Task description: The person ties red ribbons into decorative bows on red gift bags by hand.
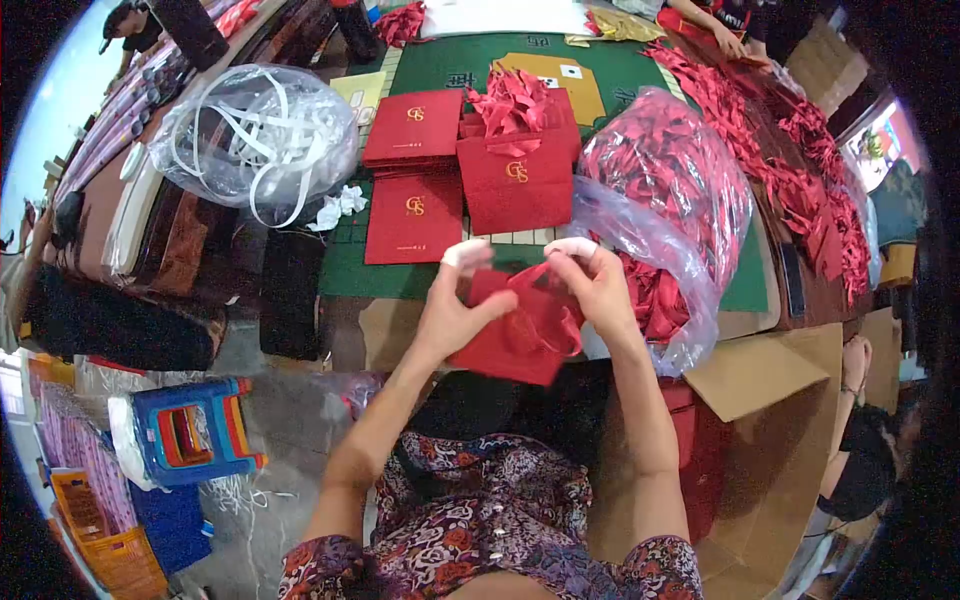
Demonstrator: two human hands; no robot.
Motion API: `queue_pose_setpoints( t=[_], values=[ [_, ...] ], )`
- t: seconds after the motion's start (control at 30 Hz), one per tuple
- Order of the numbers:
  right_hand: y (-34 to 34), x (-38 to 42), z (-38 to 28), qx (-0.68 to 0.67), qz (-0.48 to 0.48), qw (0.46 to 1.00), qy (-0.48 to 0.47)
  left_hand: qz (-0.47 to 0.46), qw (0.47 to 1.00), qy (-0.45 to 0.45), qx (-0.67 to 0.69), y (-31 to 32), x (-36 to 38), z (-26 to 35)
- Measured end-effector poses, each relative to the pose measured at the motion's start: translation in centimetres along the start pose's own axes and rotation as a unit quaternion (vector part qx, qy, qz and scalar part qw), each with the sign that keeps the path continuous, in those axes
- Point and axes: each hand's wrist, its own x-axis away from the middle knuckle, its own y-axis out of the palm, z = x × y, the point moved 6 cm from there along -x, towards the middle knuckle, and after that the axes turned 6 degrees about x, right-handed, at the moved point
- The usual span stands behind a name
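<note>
A red bag [500, 345] with red ribbon is held at the table's front edge, between my two hands. My right hand [597, 290] has its thumb and fingertips pinched on the ribbon [540, 272] at the bag's top. My left hand [455, 310], blurred by motion, is at the bag's left side with thumb and fingers apart. White wraps cover some fingertips on both hands. Just beyond stands a red bag with gold letters [515, 185], loose ribbons [510, 100] piled in it. Flat red bags [412, 220] lie stacked to its left.
A plastic sack of red ribbons [660, 150] lies right of the bags, a clear bag of white straps [265, 140] left. An open cardboard box [770, 440] is at lower right, coloured stools [190, 430] lower left. Other people are at the far right and back.
</note>
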Motion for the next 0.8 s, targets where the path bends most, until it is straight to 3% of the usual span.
queue_pose_setpoints(
  t=[0.03,0.1,0.13,0.27,0.3,0.37,0.57,0.63,0.7,0.77,0.8],
  values=[
    [-0.5,0.1,0.0,-0.018,-0.003,0.999,0.027,0.000,1.000,0.002,0.001,-0.3,0.7,0.3],
    [-0.5,-0.2,0.1,-0.006,0.007,1.000,0.017,-0.114,0.991,-0.074,0.013,0.6,2.7,0.1],
    [-0.4,-0.6,0.1,0.005,0.017,1.000,0.006,-0.123,0.988,-0.044,-0.078,0.7,3.2,-0.8],
    [-1.6,-3.2,0.4,0.080,0.102,0.987,-0.094,-0.114,0.991,-0.059,-0.023,0.7,5.4,0.3],
    [-2.3,-3.3,-1.1,0.054,0.123,0.989,-0.055,-0.113,0.992,-0.058,-0.024,0.7,5.9,0.7],
    [-2.6,-4.8,-0.1,0.050,0.092,0.989,-0.099,-0.120,0.991,-0.064,-0.020,0.6,6.6,1.6],
    [-1.5,-3.1,-0.7,0.059,0.111,0.990,-0.068,-0.098,0.991,-0.082,-0.042,-1.2,6.7,2.0],
    [-0.5,0.3,-3.8,0.255,0.185,0.938,-0.146,-0.090,0.990,-0.098,-0.045,-2.1,6.6,1.9],
    [1.3,3.0,-5.1,0.347,0.178,0.905,-0.171,-0.066,0.983,-0.165,-0.055,-3.0,6.5,2.1],
    [4.0,3.8,-4.3,0.264,0.057,0.960,-0.069,-0.063,0.989,-0.116,-0.063,-2.8,6.0,3.3],
    [5.1,4.1,-4.1,0.242,0.046,0.962,-0.118,-0.082,0.991,-0.072,-0.082,-2.3,5.7,4.9]
  ],
)
